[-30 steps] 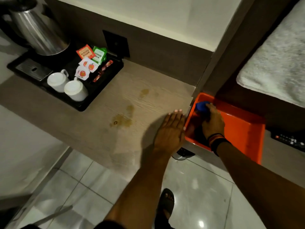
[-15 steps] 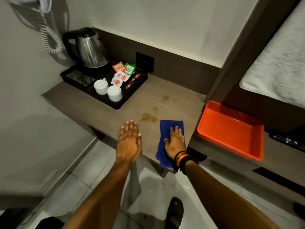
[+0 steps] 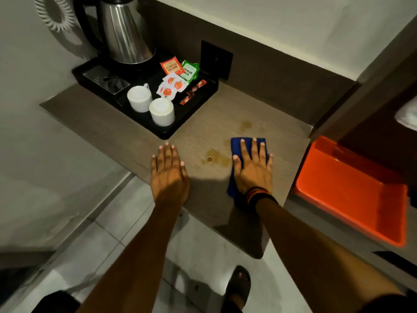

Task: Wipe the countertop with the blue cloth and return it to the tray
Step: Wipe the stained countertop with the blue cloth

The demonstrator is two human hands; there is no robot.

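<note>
The blue cloth [image 3: 237,144] lies flat on the wooden countertop [image 3: 216,123]. My right hand [image 3: 252,168] presses on it, palm down, fingers spread. Brown stains [image 3: 214,158] mark the wood just left of the cloth, and a smaller stain [image 3: 245,125] lies further back. My left hand [image 3: 169,175] rests flat on the counter's front edge, holding nothing. The orange tray [image 3: 352,190] sits to the right on a lower shelf, with nothing in it.
A black tray [image 3: 196,107] at the back left carries a steel kettle [image 3: 126,32], two white cups [image 3: 151,106], tea sachets [image 3: 180,68] and creamer pods. A black wall socket [image 3: 216,58] sits behind it. Tiled floor and my sandalled foot [image 3: 239,283] lie below.
My right hand took the blue cloth out of the orange tray and laid it on the counter, then slid it forward. My left hand shifted left along the edge.
</note>
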